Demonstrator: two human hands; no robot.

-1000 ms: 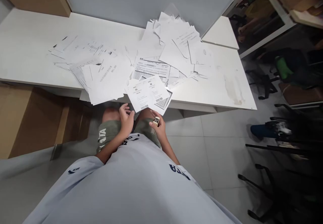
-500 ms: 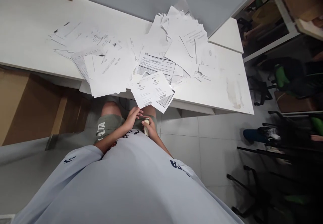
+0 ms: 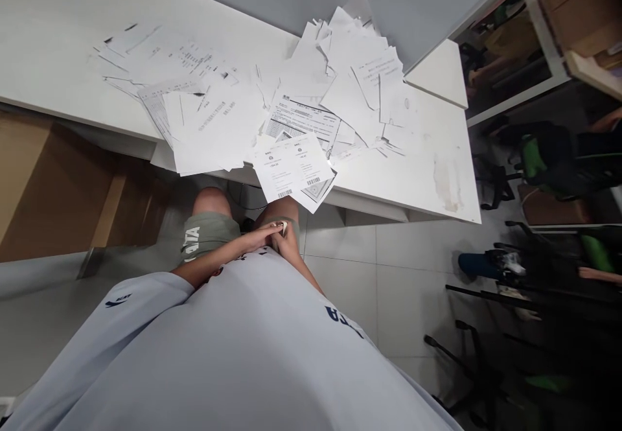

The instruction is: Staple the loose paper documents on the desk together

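My right hand (image 3: 287, 242) is closed around a small cream-coloured stapler (image 3: 284, 226), held low over my lap. Only its upper end shows between the fingers; the rest is hidden. My left hand (image 3: 263, 236) has come against it from the left, its fingertips pinched at the stapler's top end. Just beyond both hands, printed sheets with barcodes (image 3: 291, 168) stick out over the desk's front edge, with another printed sheet partly under them. Neither hand touches these papers.
A white desk (image 3: 408, 178) carries a spread of papers (image 3: 204, 120) on the left and a heaped pile (image 3: 359, 61) at the back. A cardboard box (image 3: 63, 185) stands below the desk at left. Office chairs (image 3: 476, 366) are on the right.
My left hand has moved right and closed at the stapler's top, where before it hovered apart with its fingers loosely out. My right hand still grips the stapler.
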